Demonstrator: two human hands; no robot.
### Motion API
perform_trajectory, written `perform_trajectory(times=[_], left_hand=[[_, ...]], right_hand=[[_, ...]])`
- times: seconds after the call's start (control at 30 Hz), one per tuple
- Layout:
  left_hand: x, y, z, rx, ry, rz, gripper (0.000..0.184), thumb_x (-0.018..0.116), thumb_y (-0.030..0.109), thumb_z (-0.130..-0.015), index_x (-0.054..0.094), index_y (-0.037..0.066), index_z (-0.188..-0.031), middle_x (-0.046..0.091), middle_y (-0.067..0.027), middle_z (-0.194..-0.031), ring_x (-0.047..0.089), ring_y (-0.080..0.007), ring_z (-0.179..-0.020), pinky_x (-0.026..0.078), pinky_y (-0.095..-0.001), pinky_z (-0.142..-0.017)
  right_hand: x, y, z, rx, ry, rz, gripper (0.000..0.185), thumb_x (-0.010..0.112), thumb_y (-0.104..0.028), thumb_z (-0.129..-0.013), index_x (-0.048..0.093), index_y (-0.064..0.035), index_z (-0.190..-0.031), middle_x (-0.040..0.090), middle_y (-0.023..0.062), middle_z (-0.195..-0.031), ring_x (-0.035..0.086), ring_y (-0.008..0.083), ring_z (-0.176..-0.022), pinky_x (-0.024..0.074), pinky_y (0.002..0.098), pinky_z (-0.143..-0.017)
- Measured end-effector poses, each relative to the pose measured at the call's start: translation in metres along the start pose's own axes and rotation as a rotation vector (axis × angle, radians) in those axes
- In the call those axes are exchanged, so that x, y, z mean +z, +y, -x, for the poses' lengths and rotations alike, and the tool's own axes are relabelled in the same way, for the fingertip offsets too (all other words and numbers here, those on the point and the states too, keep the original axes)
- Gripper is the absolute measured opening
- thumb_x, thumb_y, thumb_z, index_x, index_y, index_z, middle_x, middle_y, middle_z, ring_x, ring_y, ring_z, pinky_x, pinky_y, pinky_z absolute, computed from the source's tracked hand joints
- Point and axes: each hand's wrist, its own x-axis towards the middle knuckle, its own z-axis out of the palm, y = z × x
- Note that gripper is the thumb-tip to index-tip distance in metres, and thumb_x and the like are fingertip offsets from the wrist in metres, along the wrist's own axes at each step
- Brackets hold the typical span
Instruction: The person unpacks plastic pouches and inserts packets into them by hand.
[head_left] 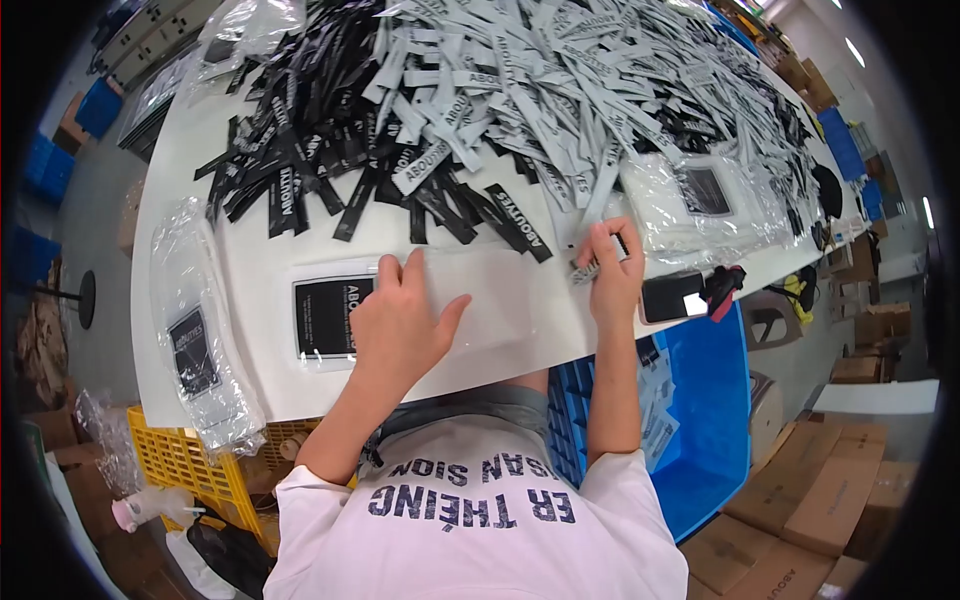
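Observation:
My left hand (400, 318) lies on a clear flat plastic bag (490, 300), its thumb and fingers apart. A black printed card (324, 318) with a white border shows at the bag's left end, partly hidden under my fingers. Just right of the bag, my right hand (614, 270) is closed on a grey printed strip (586, 268) marked with lettering. Whether more than one strip is in it, I cannot tell. Beyond both hands spreads a big heap of loose grey strips (490, 78) and black strips (340, 125).
Packed clear bags with black labels (195, 350) lie at the table's left edge and at the right (705, 190). A phone (672, 298) sits near the right edge. Below stand a blue bin (715, 420), a yellow crate (190, 455) and cardboard boxes (800, 490).

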Motion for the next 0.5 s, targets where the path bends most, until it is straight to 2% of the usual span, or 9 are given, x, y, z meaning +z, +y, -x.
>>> perform_trajectory(times=[0.13,0.17,0.2,0.27,0.3,0.4,0.43,0.5], left_hand=[[0.006,0.002,-0.004,-0.022,-0.034,-0.029,0.055,0.068,0.035,-0.078,0.053,-0.003,-0.114,0.054,-0.0154,-0.095,0.063,-0.0320,-0.066,0.050,-0.0388,-0.057],[0.006,0.002,-0.004,-0.017,-0.015,-0.008,0.053,0.069,0.033,-0.077,0.053,-0.003,-0.113,0.054,-0.0154,-0.094,0.062,-0.0322,-0.066,0.050,-0.0391,-0.057],[0.005,0.001,-0.004,-0.014,0.007,0.013,0.050,0.069,0.031,-0.077,0.053,-0.003,-0.111,0.055,-0.0155,-0.092,0.062,-0.0324,-0.066,0.050,-0.0393,-0.057],[0.006,-0.005,-0.004,0.062,0.109,0.110,0.042,0.068,0.024,-0.079,0.054,-0.003,-0.107,0.056,-0.0133,-0.085,0.062,-0.0274,-0.062,0.050,-0.0360,-0.055],[0.006,-0.009,-0.005,0.096,0.163,0.157,0.038,0.068,0.021,-0.079,0.054,-0.004,-0.105,0.057,-0.0122,-0.082,0.062,-0.0249,-0.060,0.050,-0.0343,-0.054],[-0.002,-0.027,-0.005,-0.047,-0.056,0.474,0.023,0.064,0.012,-0.083,0.056,-0.005,-0.097,0.058,-0.0085,-0.070,0.059,-0.0148,-0.056,0.048,-0.0264,-0.051],[-0.011,-0.028,-0.004,-0.166,-0.182,0.651,0.014,0.061,0.010,-0.087,0.059,-0.004,-0.086,0.060,-0.0048,-0.066,0.057,-0.0078,-0.054,0.047,-0.0205,-0.050],[-0.015,-0.038,-0.002,-0.261,-0.265,0.821,0.017,0.060,0.011,-0.089,0.060,-0.003,-0.080,0.060,-0.0042,-0.065,0.058,-0.0080,-0.055,0.048,-0.0205,-0.052]], right_hand=[[-0.002,0.004,0.015,-0.177,0.027,-0.108,0.024,0.049,-0.015,-0.098,0.047,-0.0033,-0.078,0.041,-0.0012,-0.056,0.037,0.0065,-0.050,0.0287,0.0221,-0.048],[0.002,0.004,0.019,-0.155,0.060,-0.046,0.028,0.048,-0.016,-0.099,0.046,-0.0037,-0.074,0.039,-0.0015,-0.054,0.032,0.0051,-0.046,0.0238,0.0223,-0.043],[0.002,0.007,0.023,-0.073,0.056,-0.078,0.028,0.048,-0.016,-0.099,0.046,-0.0038,-0.073,0.039,-0.0015,-0.054,0.032,0.0049,-0.047,0.0233,0.0223,-0.043],[-0.001,0.016,0.029,0.091,0.042,-0.147,0.030,0.047,-0.016,-0.099,0.045,-0.0040,-0.071,0.039,-0.0016,-0.054,0.032,0.0046,-0.047,0.0224,0.0221,-0.043],[-0.001,0.014,0.037,-0.076,0.037,-0.070,0.033,0.047,-0.015,-0.099,0.044,-0.0047,-0.067,0.039,-0.0012,-0.054,0.033,0.0048,-0.047,0.0223,0.0227,-0.043],[-0.004,0.020,0.049,-0.364,0.026,0.097,0.037,0.048,-0.019,-0.098,0.045,-0.0032,-0.065,0.040,0.0000,-0.054,0.035,0.0057,-0.048,0.0240,0.0240,-0.043],[-0.003,0.021,0.051,-0.384,0.032,0.172,0.037,0.049,-0.020,-0.097,0.045,-0.0025,-0.065,0.040,0.0000,-0.054,0.035,0.0058,-0.049,0.0245,0.0243,-0.044],[-0.001,0.020,0.055,-0.345,0.049,0.342,0.038,0.050,-0.022,-0.096,0.047,-0.0010,-0.065,0.041,-0.0003,-0.054,0.036,0.0059,-0.050,0.0255,0.0248,-0.044]])
